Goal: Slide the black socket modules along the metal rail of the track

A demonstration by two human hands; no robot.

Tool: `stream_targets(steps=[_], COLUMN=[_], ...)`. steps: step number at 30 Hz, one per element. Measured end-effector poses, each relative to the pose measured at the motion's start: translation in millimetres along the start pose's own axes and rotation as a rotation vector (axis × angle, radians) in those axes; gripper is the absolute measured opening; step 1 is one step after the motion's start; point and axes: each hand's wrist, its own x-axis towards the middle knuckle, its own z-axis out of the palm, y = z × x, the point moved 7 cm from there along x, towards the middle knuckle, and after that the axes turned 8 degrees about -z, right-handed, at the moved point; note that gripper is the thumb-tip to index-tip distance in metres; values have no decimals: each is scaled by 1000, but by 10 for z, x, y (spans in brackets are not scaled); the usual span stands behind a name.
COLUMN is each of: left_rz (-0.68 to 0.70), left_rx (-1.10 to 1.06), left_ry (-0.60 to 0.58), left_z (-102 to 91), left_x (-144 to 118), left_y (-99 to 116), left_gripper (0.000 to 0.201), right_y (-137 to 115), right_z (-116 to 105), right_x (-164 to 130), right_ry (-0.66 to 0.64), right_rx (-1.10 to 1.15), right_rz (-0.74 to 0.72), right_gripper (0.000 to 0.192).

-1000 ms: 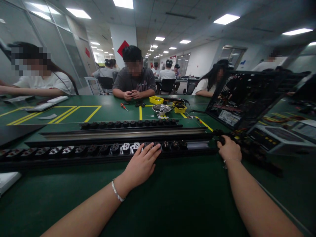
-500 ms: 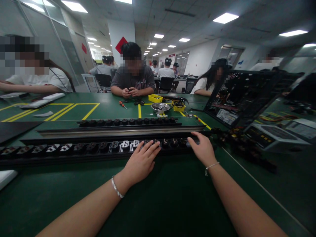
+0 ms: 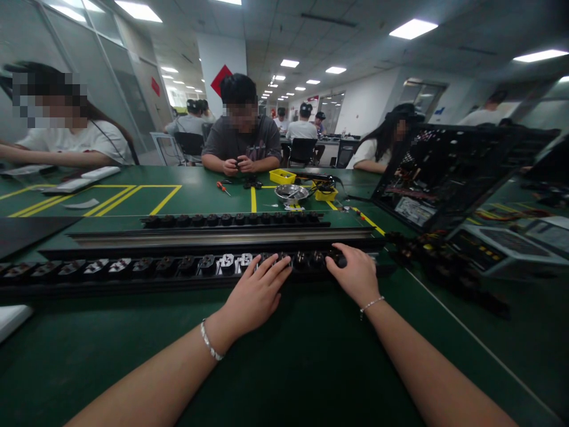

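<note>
Head view: the near rail runs from ten to one o'clock, lined with plugs. At twelve, the left hand lies over them, spread loosely. At one, the right hand curls round the end plug; whether it clamps cannot be told. Aligning plugs seems the step; the next move probably calls for even spacing.

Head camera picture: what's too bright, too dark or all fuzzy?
Head view: ceiling lights glare white; near tabletop turns very dark; the black socket strip by the left hand looks mostly dim; the power supply at right looks soft, stretched.
</note>
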Motion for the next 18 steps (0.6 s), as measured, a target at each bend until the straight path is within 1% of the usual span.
stream_targets(steps=[11, 18], left_rz=[2, 1], left_rx=[0, -10], left_ry=[-9, -32], left_z=[9, 15], left_x=[4, 4], left_y=[5, 1], left_gripper=[57, 53], right_y=[-32, -8], right_z=[14, 4], right_x=[-9, 11], right_ry=[12, 6], right_rx=[-5, 11], right_rz=[1, 8], right_gripper=[34, 36])
